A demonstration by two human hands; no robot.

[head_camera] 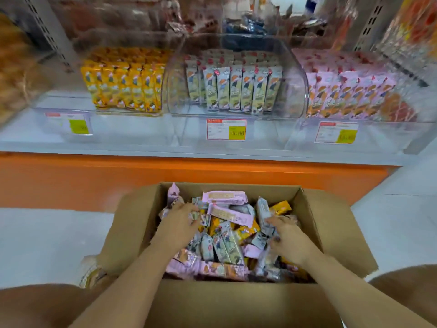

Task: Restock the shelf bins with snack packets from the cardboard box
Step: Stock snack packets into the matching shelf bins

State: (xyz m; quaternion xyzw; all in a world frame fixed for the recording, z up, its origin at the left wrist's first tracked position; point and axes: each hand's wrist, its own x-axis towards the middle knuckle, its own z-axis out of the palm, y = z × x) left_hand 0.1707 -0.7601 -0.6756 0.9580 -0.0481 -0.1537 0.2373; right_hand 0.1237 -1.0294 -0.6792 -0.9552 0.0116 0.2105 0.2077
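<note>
Cardboard box [331, 228] stands open on the pale floor [47, 233] before the shelf [142, 147], its flaps folded outward. It is filled with a loose heap of snack packets [227, 247] in pink, yellow and grey-green, lying every way.

Both bare forearms reach down into the box from the near edge. The left hand [179, 220] lies palm down on the far left part of the heap. Its fingers [192, 215] are bent over a few small packets at their tips, touching them, but blur hides whether they have closed on any. The right hand [289, 237] is at the right side of the heap, thumb and fingers curled round a bundle of grey packets [263, 213]. The bundle stands on end, poking up beyond the fingertips, still inside the box. Two pink packets lie flat on the heap between the hands, touching neither.

On the shelf stand three clear bins side by side:
- The left bin [59, 110] holds upright yellow packets.
- The middle bin [298, 74] holds grey-green ones in rows.
- The right bin [378, 133] holds pink ones.

A price tag [226, 129] hangs on the front of the middle bin, with similar ones on the others. Below the shelf runs an orange base [94, 178].
</note>
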